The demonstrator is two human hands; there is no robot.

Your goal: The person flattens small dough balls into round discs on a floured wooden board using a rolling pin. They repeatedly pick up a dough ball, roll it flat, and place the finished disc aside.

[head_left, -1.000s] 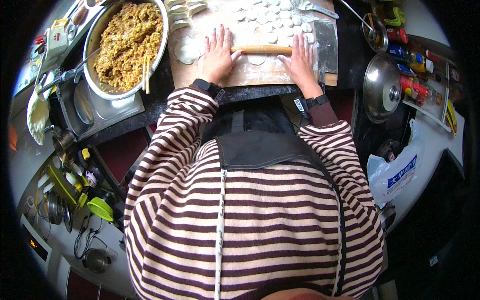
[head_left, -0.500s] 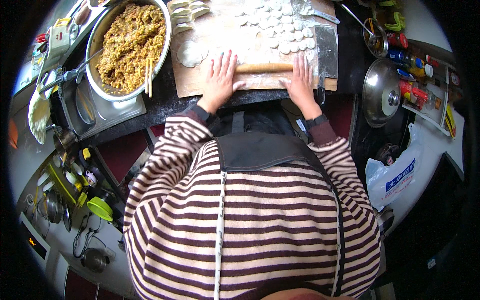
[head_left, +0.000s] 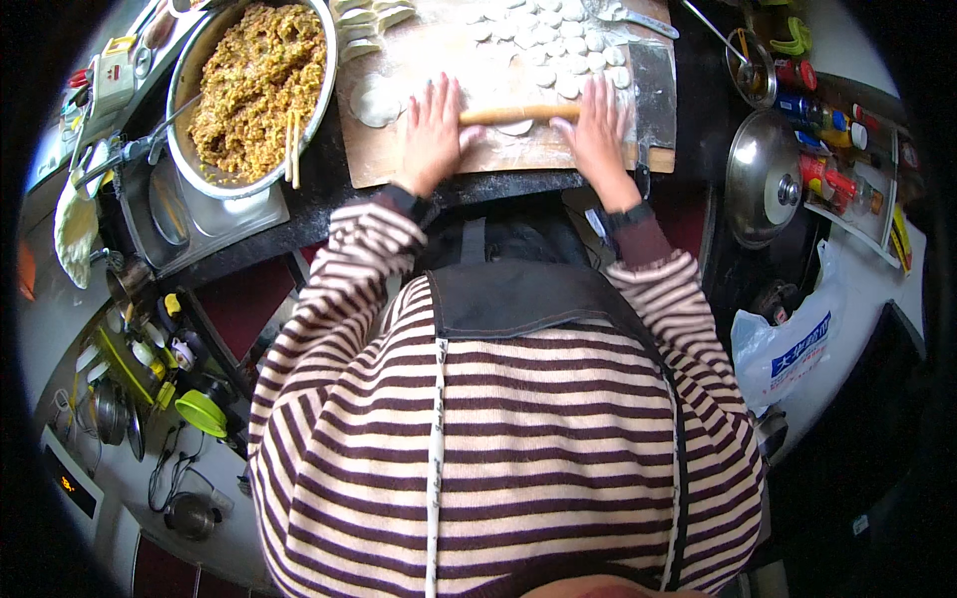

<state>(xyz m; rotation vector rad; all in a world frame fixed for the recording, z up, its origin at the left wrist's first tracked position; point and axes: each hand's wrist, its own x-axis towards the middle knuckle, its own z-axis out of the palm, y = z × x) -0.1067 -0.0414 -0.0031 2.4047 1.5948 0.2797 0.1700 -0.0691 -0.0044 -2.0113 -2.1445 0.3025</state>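
Your left hand [head_left: 431,135] and right hand [head_left: 598,135] lie flat, fingers spread, on the 2 ends of the wooden rolling pin [head_left: 518,114]; neither grip is clenched, both palms press down on it. The pin lies across a small dough round [head_left: 515,128] on the floured wooden board [head_left: 469,159], which sits on the dark bench [head_left: 319,199]. By my reading you are midway: 1 flattened wrapper [head_left: 377,103] lies just left of your left hand and some folded dumplings [head_left: 364,22] sit at the board's far corner, while a cluster of unrolled dough pieces [head_left: 568,40] waits beyond the pin. The metal bowl [head_left: 177,110] of filling [head_left: 254,85], chopsticks [head_left: 293,149] leaning at its rim, looks nearly full
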